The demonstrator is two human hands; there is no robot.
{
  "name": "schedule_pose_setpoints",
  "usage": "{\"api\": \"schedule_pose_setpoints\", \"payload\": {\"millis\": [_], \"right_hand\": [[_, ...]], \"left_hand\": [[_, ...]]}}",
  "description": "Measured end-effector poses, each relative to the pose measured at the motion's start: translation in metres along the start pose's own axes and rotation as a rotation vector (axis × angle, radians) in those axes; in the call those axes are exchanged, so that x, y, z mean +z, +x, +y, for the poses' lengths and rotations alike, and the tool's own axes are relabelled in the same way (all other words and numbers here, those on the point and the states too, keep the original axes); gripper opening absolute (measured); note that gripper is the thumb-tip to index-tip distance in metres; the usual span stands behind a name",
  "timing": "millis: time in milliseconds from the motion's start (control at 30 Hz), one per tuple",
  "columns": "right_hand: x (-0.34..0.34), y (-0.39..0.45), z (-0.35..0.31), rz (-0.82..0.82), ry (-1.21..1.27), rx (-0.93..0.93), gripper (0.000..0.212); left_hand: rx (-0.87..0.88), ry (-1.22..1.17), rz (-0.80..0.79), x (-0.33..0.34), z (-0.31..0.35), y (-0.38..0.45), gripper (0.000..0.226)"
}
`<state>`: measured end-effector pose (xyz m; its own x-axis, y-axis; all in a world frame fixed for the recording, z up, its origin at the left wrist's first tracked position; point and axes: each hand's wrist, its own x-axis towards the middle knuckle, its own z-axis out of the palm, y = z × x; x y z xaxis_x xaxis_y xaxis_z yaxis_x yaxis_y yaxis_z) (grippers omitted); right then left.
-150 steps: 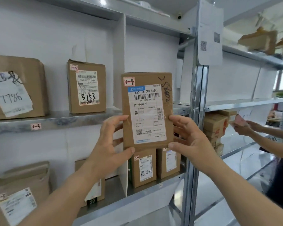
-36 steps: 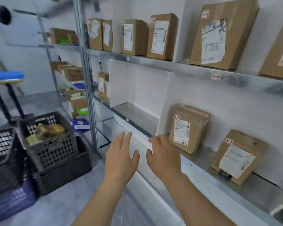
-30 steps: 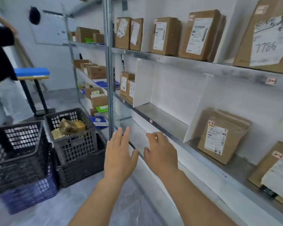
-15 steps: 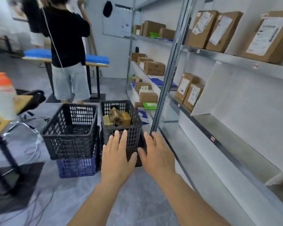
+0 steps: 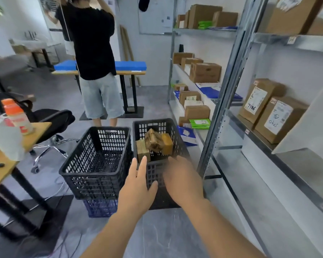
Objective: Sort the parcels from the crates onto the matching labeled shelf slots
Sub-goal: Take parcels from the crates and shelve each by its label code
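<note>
Right hand (image 5: 183, 180) blurred | parcels (image 5: 155, 141) half-hidden in crate (image 5: 177, 138)

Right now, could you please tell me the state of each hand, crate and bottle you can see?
left hand: open, empty, fingers straight, reaching toward the crates.
right hand: open, empty, blurred.
right crate: holds a few brown parcels, stacked on another crate.
left crate: no parcels visible inside, stacked on a blue crate.
bottle: upright on the desk, orange cap on.
</note>
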<state>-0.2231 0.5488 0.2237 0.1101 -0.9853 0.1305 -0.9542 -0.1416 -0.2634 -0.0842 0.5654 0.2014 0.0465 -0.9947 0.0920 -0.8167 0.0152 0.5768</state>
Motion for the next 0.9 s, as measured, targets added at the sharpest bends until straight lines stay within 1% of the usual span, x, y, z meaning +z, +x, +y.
{"api": "schedule_pose_setpoints", "payload": {"millis": [167, 300, 467, 767, 900], "right_hand": [[0.013, 0.081, 0.027, -0.022, 0.010, 0.019, 0.053], [0.034, 0.128, 0.031, -0.070, 0.020, 0.025, 0.052], [0.056, 0.194, 0.033, -0.092, 0.034, 0.035, 0.052], [0.098, 0.360, 0.043, -0.132, -0.003, 0.129, 0.052], [0.121, 0.422, 0.047, -0.151, -0.025, 0.172, 0.053]], "left_hand": [[0.010, 0.020, -0.038, 0.020, 0.005, 0.075, 0.078], [-0.025, 0.034, -0.041, 0.029, -0.012, 0.119, 0.077], [-0.020, 0.052, -0.081, 0.045, -0.037, 0.184, 0.078], [-0.032, 0.020, -0.172, 0.072, -0.077, 0.364, 0.076], [-0.054, 0.001, -0.244, 0.081, -0.099, 0.431, 0.076]]}}
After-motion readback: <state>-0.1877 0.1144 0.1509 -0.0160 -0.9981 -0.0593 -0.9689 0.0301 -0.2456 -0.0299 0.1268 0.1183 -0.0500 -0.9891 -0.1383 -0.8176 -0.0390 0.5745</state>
